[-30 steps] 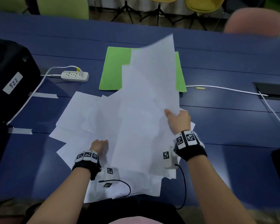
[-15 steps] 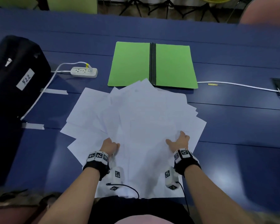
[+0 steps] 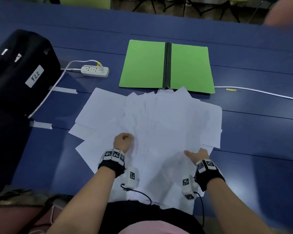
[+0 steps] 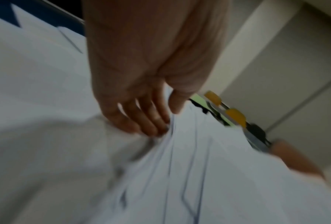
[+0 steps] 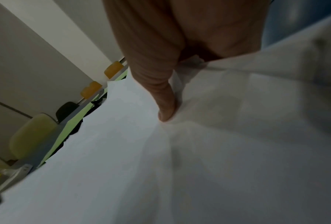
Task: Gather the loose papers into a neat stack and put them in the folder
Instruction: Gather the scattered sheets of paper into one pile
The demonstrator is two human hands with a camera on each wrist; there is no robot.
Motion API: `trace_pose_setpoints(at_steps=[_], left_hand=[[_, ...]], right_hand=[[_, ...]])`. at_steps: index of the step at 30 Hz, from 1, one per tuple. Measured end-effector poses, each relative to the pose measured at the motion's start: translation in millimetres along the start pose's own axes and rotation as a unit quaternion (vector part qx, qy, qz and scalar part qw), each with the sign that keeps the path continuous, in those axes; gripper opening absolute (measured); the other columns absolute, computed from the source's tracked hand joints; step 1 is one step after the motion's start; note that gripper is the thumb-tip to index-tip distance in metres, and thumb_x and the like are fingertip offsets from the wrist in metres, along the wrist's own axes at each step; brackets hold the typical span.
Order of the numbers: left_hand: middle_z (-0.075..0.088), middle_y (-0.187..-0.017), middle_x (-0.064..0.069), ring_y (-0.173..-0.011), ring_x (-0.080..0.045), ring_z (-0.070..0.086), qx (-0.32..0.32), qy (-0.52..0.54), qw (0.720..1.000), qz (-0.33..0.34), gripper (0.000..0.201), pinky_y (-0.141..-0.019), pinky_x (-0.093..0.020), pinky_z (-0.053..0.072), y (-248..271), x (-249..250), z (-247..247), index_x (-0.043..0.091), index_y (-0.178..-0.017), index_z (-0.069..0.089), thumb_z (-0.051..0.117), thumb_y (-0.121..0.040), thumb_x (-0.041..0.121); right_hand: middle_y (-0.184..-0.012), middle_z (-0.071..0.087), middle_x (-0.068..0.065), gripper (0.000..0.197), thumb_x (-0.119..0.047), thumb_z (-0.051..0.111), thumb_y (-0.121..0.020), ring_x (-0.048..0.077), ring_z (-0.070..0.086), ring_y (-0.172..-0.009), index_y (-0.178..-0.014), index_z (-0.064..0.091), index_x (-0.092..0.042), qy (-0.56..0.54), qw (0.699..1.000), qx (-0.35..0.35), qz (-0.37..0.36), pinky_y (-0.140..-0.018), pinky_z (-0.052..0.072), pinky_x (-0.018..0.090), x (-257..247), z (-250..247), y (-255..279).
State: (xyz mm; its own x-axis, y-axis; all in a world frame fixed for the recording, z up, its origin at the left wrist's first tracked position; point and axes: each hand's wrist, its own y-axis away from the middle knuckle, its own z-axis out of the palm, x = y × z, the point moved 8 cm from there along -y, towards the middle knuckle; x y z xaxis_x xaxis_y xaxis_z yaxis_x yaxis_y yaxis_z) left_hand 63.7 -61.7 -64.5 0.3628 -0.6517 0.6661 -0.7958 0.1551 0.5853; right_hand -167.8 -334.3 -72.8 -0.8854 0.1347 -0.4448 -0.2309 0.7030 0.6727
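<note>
Several white papers (image 3: pixel 159 119) lie fanned out in a loose, overlapping pile on the blue table (image 3: pixel 252 132), and their near edge hangs over the table's front. An open green folder (image 3: pixel 142 65) with a black spine lies flat just behind the pile. My left hand (image 3: pixel 125 137) is at the pile's near left. In the left wrist view my left hand (image 4: pixel 168 119) pinches a bunch of sheets between curled fingers and thumb. My right hand (image 3: pixel 193 153) grips the near right side. In the right wrist view its thumb (image 5: pixel 166 115) presses on top of the papers and the fingers are hidden beneath.
A black bag (image 3: pixel 15 68) with a white label fills the left side. A white power strip (image 3: pixel 95 71) and its cord lie left of the folder. A white cable (image 3: pixel 257 92) runs off to the right. Tape strips (image 3: pixel 64 90) mark the table. Chairs stand beyond the far edge.
The sheets my right hand held up in the air now lie flat on the pile, uncovering the folder. Both hands have drawn back toward the near edge and grip the pile's sides.
</note>
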Motion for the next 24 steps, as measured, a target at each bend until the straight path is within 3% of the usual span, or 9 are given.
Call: trace_pose_setpoints(at_steps=[3,7,9,11,13,15,18,21,24], left_hand=[[0.043,-0.139,-0.021,-0.124,-0.037,0.047,0.152,-0.045,0.974,-0.162,0.047,-0.1,-0.038,0.04,3,-39,-71,0.006,-0.131,0.048,0.057,-0.086,0.019],[0.015,-0.155,-0.027,-0.143,-0.042,0.019,0.2,-0.035,0.947,-0.249,0.078,-0.118,-0.051,0.019,15,-83,-120,-0.004,-0.148,0.017,0.057,-0.087,0.024],[0.025,-0.151,-0.027,-0.137,-0.042,0.032,0.214,-0.029,0.94,-0.263,0.078,-0.111,-0.05,0.03,19,-93,-127,-0.004,-0.145,0.023,0.062,-0.083,0.024],[0.046,-0.13,-0.022,-0.112,-0.035,0.054,0.199,-0.018,0.946,-0.255,0.075,-0.091,-0.043,0.045,21,-92,-122,-0.004,-0.139,0.028,0.064,-0.079,0.023],[0.05,-0.117,-0.017,-0.099,-0.031,0.056,0.16,-0.013,0.96,-0.229,0.074,-0.079,-0.036,0.044,14,-82,-106,-0.003,-0.138,0.024,0.066,-0.081,0.019],[0.051,-0.128,-0.019,-0.11,-0.034,0.056,0.139,-0.042,0.968,-0.205,0.07,-0.081,-0.036,0.046,4,-73,-93,-0.002,-0.134,0.031,0.068,-0.078,0.018],[0.037,-0.135,-0.019,-0.122,-0.035,0.04,0.151,-0.153,0.961,-0.173,0.069,-0.091,-0.042,0.046,-1,-58,-88,0.001,-0.123,0.043,0.075,-0.069,0.028],[0.03,-0.135,-0.02,-0.12,-0.034,0.038,0.182,-0.21,0.941,-0.194,0.091,-0.091,-0.044,0.045,3,-61,-97,0.002,-0.123,0.036,0.084,-0.057,0.043],[0.039,-0.123,-0.017,-0.109,-0.031,0.048,0.198,-0.187,0.945,-0.184,0.089,-0.082,-0.036,0.046,-3,-65,-104,0.001,-0.12,0.038,0.081,-0.06,0.053]], right_hand=[[-0.121,0.062,0.023,0.055,-0.023,0.076,-0.077,0.037,0.059,-0.113,-0.12,0.057,0.006,-0.004,1.0,0.006,-0.003,-0.092,0.048,0.038,5,0,-1],[-0.118,0.064,0.024,0.051,-0.023,0.075,-0.078,0.038,0.06,-0.11,-0.118,0.059,0.005,-0.001,1.0,-0.002,-0.011,-0.091,0.05,0.04,3,2,0],[-0.118,0.064,0.023,0.05,-0.023,0.074,-0.078,0.038,0.06,-0.11,-0.117,0.06,0.005,0.004,1.0,-0.002,-0.012,-0.091,0.049,0.039,3,2,-1],[-0.118,0.064,0.023,0.047,-0.021,0.073,-0.079,0.038,0.06,-0.111,-0.117,0.06,0.005,0.012,1.0,-0.001,-0.016,-0.089,0.047,0.037,3,3,-1],[-0.118,0.064,0.022,0.046,-0.021,0.072,-0.079,0.038,0.06,-0.11,-0.117,0.06,0.003,0.01,1.0,0.0,-0.025,-0.09,0.048,0.037,3,3,-1],[-0.118,0.064,0.022,0.047,-0.022,0.073,-0.079,0.038,0.06,-0.11,-0.117,0.06,0.002,0.013,1.0,0.0,-0.028,-0.093,0.049,0.041,2,3,0],[-0.118,0.064,0.022,0.046,-0.022,0.072,-0.079,0.038,0.06,-0.109,-0.117,0.06,0.002,0.018,0.999,0.004,-0.029,-0.091,0.049,0.04,2,3,0],[-0.118,0.064,0.022,0.045,-0.02,0.072,-0.08,0.038,0.06,-0.109,-0.117,0.06,0.002,0.016,0.999,0.009,-0.029,-0.09,0.049,0.039,2,2,1],[-0.118,0.064,0.022,0.044,-0.02,0.072,-0.08,0.039,0.06,-0.11,-0.116,0.061,0.002,0.015,0.999,0.016,-0.024,-0.091,0.048,0.039,2,2,3]])
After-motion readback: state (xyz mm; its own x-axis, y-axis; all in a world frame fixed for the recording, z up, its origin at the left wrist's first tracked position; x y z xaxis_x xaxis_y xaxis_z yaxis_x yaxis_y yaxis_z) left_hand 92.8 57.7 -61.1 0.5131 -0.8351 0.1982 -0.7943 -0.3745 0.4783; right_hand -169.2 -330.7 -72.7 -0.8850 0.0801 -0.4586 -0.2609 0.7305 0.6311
